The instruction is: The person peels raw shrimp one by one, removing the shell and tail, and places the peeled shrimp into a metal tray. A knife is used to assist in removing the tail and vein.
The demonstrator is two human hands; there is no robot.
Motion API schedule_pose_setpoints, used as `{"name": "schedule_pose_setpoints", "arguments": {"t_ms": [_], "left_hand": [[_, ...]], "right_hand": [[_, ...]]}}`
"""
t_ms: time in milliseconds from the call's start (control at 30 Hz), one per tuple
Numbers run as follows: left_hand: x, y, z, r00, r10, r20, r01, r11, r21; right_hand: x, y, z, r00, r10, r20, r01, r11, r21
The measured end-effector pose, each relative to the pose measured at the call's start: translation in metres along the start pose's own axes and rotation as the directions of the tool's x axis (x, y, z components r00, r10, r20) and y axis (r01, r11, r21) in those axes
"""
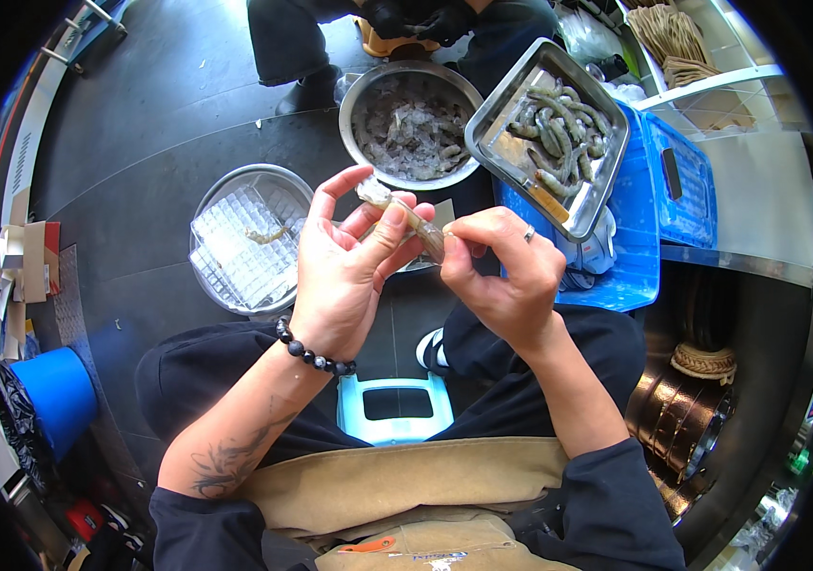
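A grey raw shrimp (413, 223) is held up in front of me. My left hand (356, 250) has its thumb and fingers closed around the shrimp's body. My right hand (502, 268) pinches at the shrimp's lower right end; exactly what lies between those fingertips is too small to tell. Beyond my hands stands a round metal bowl (474, 168) of shrimp and ice. To its right, a rectangular steel tray (481, 139) holds several shrimp (560, 132). At the left, a clear plastic compartment tray (235, 243) with one shrimp (266, 235) lies over a round metal basin (213, 189).
A blue plastic crate (638, 235) stands under the steel tray. Another person's black-gloved hands (413, 21) are beyond the bowl. A blue bin (56, 400) with a black bag stands at the left. Part of a light-blue stool (395, 428) shows between my legs.
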State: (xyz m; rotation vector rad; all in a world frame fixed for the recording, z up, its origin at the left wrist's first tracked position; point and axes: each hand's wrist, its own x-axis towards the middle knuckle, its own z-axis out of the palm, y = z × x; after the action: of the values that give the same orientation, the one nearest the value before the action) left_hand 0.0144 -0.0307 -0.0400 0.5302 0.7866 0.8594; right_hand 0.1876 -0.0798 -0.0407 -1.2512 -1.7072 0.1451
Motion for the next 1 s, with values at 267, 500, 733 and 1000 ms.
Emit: {"name": "schedule_pose_setpoints", "arguments": {"t_ms": [267,500,733,1000], "left_hand": [[0.0020,0.0021,-0.0016,0.992,0.096,0.084,-0.099,0.994,0.036],[-0.0016,0.0023,0.0034,0.973,0.192,0.125,-0.209,0.969,0.135],[-0.0028,0.0026,0.0064,0.942,0.287,0.174,-0.324,0.912,0.251],[-0.0017,0.0005,0.0051,0.930,0.301,0.210,-0.347,0.907,0.240]], "right_hand": [[0.0005,-0.0016,-0.0049,0.998,0.047,0.044,-0.049,0.998,0.050],[-0.0029,0.0025,-0.0005,0.998,-0.045,0.043,0.048,0.996,-0.072],[-0.0017,-0.0016,0.0014,0.997,0.076,0.033,-0.076,0.997,0.012],[0.0018,-0.0045,-0.0031,0.979,0.186,0.078,-0.196,0.969,0.150]]}}
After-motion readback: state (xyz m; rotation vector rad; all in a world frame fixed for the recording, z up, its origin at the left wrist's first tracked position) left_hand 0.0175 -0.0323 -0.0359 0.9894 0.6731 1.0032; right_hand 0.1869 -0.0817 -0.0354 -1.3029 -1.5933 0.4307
